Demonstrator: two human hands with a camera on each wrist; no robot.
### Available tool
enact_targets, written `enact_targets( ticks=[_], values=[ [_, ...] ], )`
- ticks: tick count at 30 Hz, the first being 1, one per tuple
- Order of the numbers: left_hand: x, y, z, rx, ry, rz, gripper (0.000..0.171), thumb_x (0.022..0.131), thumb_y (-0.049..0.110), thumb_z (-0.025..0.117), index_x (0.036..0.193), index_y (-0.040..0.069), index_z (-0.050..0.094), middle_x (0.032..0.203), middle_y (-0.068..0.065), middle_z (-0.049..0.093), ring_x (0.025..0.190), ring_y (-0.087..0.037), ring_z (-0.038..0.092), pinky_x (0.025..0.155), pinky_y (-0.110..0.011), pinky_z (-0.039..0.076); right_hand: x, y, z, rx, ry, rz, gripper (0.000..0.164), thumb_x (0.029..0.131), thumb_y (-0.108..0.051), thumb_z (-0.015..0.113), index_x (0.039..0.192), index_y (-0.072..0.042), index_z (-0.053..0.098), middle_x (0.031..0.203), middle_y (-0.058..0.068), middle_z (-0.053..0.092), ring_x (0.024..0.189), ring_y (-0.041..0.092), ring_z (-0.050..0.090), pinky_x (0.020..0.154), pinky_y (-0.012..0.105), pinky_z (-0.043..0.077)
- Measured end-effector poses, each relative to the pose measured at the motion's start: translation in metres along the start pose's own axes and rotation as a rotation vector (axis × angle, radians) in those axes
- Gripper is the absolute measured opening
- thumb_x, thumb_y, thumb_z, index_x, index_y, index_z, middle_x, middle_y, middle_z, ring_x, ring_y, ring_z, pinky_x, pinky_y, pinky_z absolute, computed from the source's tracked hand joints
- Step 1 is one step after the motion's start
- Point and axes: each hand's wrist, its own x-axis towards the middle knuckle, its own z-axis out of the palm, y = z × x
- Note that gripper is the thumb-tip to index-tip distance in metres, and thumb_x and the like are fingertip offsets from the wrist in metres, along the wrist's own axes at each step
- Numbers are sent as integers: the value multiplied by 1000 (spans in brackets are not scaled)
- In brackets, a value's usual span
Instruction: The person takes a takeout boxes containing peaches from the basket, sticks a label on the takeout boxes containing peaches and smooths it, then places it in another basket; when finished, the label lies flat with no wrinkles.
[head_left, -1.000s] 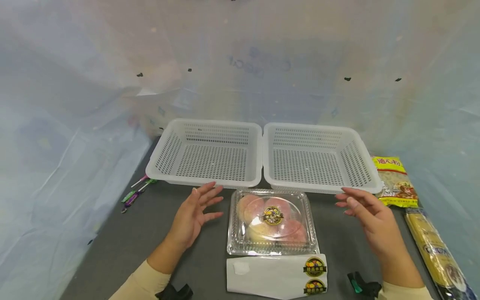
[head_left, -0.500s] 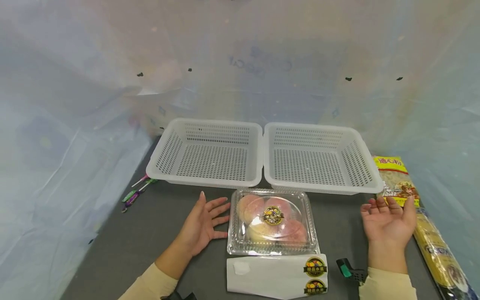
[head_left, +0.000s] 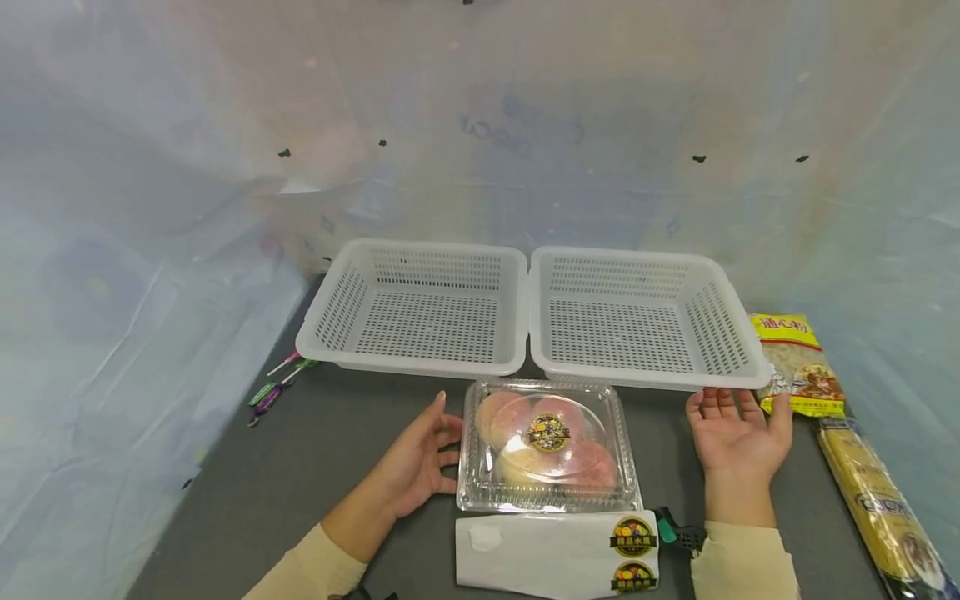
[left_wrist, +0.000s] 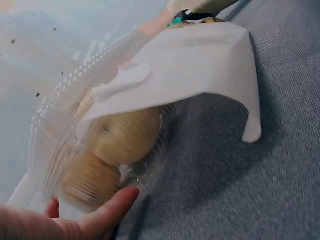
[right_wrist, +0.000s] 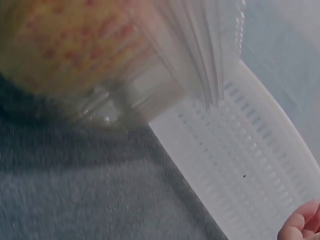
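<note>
A clear plastic clamshell box (head_left: 555, 502) with several pinkish-yellow peaches (head_left: 592, 463) inside lies on the grey table, a round label on its lid. My left hand (head_left: 408, 473) is at the box's left side, fingers loosely spread, fingertips touching or nearly touching its edge. In the left wrist view, a fingertip (left_wrist: 125, 197) sits by the lower wall of the box. My right hand (head_left: 735, 437) lies palm up to the right of the box, near the basket's front rim, holding nothing. Before the box lies a white sticker sheet (head_left: 543, 554) bearing two round labels.
Two white perforated baskets, a left one (head_left: 427, 325) and a right one (head_left: 618, 333), stand side by side behind the box. Lollipops (head_left: 268, 398) lie at the left. A yellow-topped macaroni bag (head_left: 802, 367) and a long pasta packet (head_left: 885, 508) lie at the right.
The right hand has turned palm up and then shifted left, away from the bags. My left hand has moved lower and closer to the box's left edge. The box has stayed in place.
</note>
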Motion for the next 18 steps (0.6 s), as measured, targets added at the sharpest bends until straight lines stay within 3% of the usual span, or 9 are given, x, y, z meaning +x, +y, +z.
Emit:
enact_targets(
  ticks=[3, 8, 10, 13, 16, 18],
  values=[
    [1, 0, 3, -9, 13, -5, 54, 112, 65, 45, 105, 12, 57, 126, -16, 49, 118, -43, 51, 91, -66, 54, 0, 5, 3, -16, -29, -12, 44, 109, -37, 67, 144, -12, 55, 130, 13, 57, 104, 34, 61, 90, 53, 52],
    [3, 2, 13, -26, 14, -7, 49, 110, 62, 52, 96, 15, 57, 117, -12, 49, 112, -42, 53, 87, -65, 55, 1, 9, 5, -30, -42, -14, 38, 108, -23, 68, 143, -11, 58, 127, 14, 60, 98, 35, 61, 87, 53, 53],
    [4, 1, 17, -13, 3, -4, 44, 111, 57, 54, 104, 14, 58, 120, -13, 51, 111, -41, 56, 86, -63, 56, 1, 9, 5, -11, -49, 4, 35, 109, -21, 67, 141, -10, 59, 125, 15, 61, 98, 35, 61, 86, 53, 53],
    [7, -1, 22, 32, 5, 1, 40, 111, 44, 58, 122, 7, 48, 125, -19, 52, 110, -38, 60, 83, -62, 59, 2, 8, 4, 20, -67, 34, 31, 111, -18, 63, 141, -11, 61, 124, 15, 62, 101, 35, 63, 85, 54, 52],
    [9, -4, 24, 71, 38, 5, 54, 108, 30, 64, 139, 1, 32, 131, -24, 48, 110, -37, 61, 81, -60, 61, 2, 8, 3, 33, -87, 67, 29, 113, -11, 57, 142, -13, 62, 124, 14, 62, 102, 34, 63, 85, 52, 51],
    [10, -4, 25, 85, 51, 3, 65, 104, 25, 67, 146, -5, 29, 132, -27, 48, 109, -37, 63, 78, -61, 62, 3, 9, 3, 3, -96, 50, 32, 113, -5, 54, 143, -13, 61, 125, 14, 62, 101, 33, 63, 83, 51, 53]
  ],
)
